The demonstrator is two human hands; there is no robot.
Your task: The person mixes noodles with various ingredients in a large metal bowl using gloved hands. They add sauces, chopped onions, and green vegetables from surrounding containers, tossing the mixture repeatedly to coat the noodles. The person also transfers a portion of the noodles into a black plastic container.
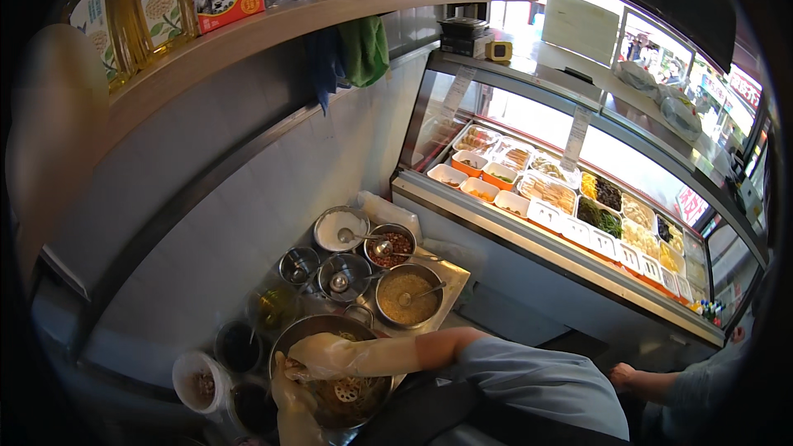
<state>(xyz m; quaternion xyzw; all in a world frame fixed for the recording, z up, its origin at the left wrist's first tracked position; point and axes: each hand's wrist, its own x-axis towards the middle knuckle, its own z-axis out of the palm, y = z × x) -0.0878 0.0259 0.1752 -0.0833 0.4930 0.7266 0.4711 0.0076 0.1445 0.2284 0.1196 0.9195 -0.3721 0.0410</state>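
Both my hands wear loose translucent plastic gloves and meet over the left side of a large metal bowl [315, 324]. My right hand [322, 353] reaches in from the right, its fingers close against those of my left hand [286, 384]. What lies between the fingers is hidden. Mixed food with thin strands fills the bowl, and a lotus root slice [346, 391] shows on top, just right of my hands.
Behind the bowl stand a pot of pale sauce [396, 300], a pot of reddish-brown bits [403, 241] and a bowl of white powder [331, 223], with ladles. At left is a white tub [193, 364]. Beyond is a lit food display case [446, 198]. Another person's arm [650, 382] is at right.
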